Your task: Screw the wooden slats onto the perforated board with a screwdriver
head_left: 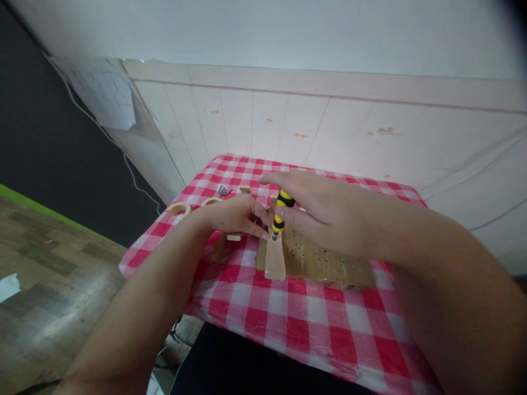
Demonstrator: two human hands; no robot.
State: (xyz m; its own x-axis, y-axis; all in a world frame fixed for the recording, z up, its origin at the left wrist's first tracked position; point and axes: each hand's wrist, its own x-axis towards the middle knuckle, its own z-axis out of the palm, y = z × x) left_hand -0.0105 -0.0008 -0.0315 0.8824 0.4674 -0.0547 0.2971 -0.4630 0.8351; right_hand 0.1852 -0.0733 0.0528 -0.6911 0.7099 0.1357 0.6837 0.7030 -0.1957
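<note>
Red and white checks below, yellow and black bands above.
Checked in red, pink and white out to the far corners of the tabletop, across the tablecloth (296, 304). Ringed in bright yellow and black on the screwdriver (279, 218). Plain pale beige on the tapered wooden piece (275, 262), towards the tabletop's near edge; deeper yellowish brown, speckled with dark dots, on the board (325, 266) beneath. Pale cream on the curved wooden piece (179, 208) at the left edge; dark grey on the small metal pieces (223, 191) near the far left corner.
</note>
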